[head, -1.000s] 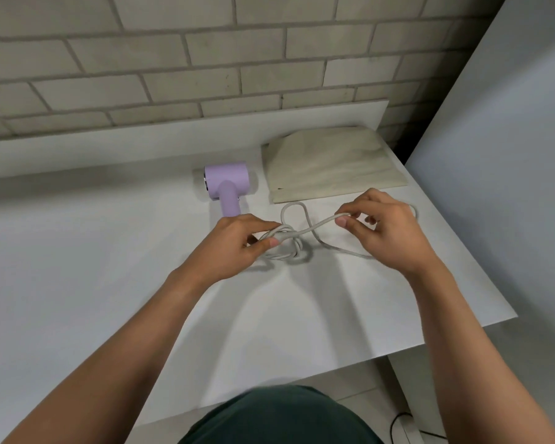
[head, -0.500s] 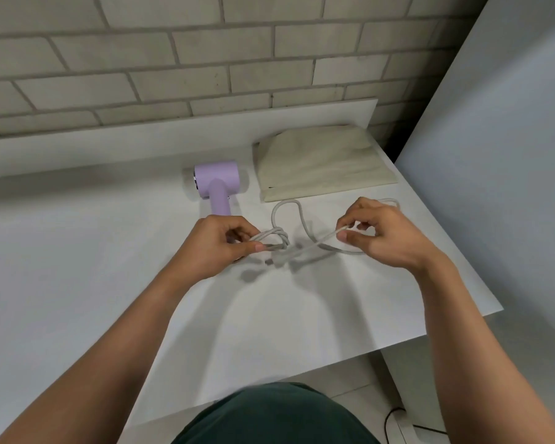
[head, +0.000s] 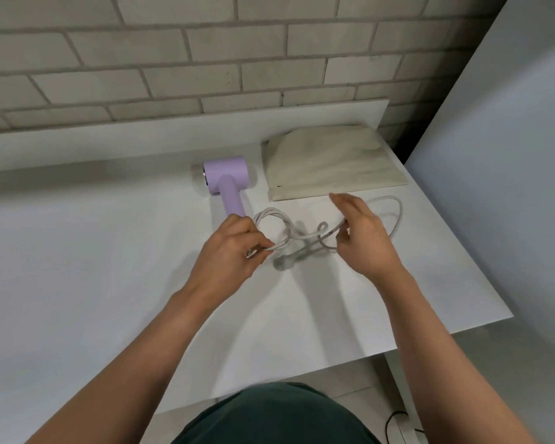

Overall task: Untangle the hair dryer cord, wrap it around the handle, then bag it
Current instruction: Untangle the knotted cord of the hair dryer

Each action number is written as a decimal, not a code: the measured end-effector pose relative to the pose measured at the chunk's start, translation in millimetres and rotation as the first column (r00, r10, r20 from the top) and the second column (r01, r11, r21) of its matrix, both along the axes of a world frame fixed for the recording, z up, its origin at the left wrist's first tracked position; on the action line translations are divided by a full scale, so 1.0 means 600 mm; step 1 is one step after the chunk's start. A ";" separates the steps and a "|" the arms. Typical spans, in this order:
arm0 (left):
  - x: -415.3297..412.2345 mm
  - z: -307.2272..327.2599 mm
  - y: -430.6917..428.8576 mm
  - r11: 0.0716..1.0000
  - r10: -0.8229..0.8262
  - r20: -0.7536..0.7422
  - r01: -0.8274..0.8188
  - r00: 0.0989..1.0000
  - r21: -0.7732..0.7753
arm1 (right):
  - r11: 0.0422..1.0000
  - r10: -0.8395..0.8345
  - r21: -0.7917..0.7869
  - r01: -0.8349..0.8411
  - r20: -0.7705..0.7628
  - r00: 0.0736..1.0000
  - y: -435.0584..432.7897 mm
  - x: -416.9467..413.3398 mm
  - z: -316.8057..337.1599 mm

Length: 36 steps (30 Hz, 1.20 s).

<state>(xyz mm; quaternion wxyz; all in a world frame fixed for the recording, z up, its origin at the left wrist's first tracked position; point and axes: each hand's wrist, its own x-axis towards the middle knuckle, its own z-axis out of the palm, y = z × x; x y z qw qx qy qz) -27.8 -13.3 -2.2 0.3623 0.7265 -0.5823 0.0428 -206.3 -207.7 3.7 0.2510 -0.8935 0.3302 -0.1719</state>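
**Operator:** Head view shows my left hand [head: 234, 251] pinching a bundle of the pale grey hair dryer cord [head: 289, 232] between thumb and fingertips, just below the handle of the lilac plastic hair dryer [head: 225, 179]. My right hand [head: 362, 238] holds a strand near its thumb with the other fingers spread loose; whether that is a firm pinch I cannot tell.

**Observer:** Where is the knot?

**Operator:** Between the hands, lifted just off the white tabletop [head: 93, 267], with a small loop standing up. A wider loop lies on the table beyond my right hand. I judge the knot needs slack, not pull: I would bring the hands closer and feed the free end back through.

**Observer:** And the bag?

**Operator:** A beige cloth bag [head: 330, 168] lies flat beside the dryer, near the pale brick wall [head: 205, 59]. A plain grey panel [head: 510, 155] stands on the right.
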 end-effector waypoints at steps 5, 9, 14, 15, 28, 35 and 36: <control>-0.011 -0.013 0.002 0.998 0.064 0.124 -0.061 0.990 -0.025 | 0.992 0.050 -0.116 -0.058 -0.069 0.996 0.043 -0.003 0.062; -0.011 -0.014 -0.003 0.992 0.124 0.234 -0.117 0.964 -0.046 | 0.967 0.243 0.115 -0.225 -0.175 0.954 0.068 0.008 0.074; -0.016 -0.017 -0.002 0.990 0.139 0.202 -0.137 0.969 -0.023 | 0.953 0.283 0.131 -0.273 -0.068 0.957 0.068 0.008 0.052; -0.015 -0.019 -0.001 0.992 0.124 0.150 -0.126 0.981 0.006 | 0.950 0.295 0.119 -0.289 -0.039 0.955 0.065 0.006 0.047; 0.049 0.039 -0.052 0.918 -0.059 -0.486 0.239 0.872 0.317 | 0.914 0.368 -0.134 -0.382 -0.117 0.923 0.048 -0.009 0.032; 0.039 0.037 -0.052 0.961 -0.021 -0.390 0.126 0.921 0.247 | 0.892 0.279 -0.269 -0.363 -0.305 0.911 0.055 -0.012 0.031; 0.038 0.041 -0.050 0.955 -0.023 -0.394 0.136 0.919 0.262 | 0.883 0.266 -0.312 -0.351 -0.285 0.921 0.055 -0.011 0.029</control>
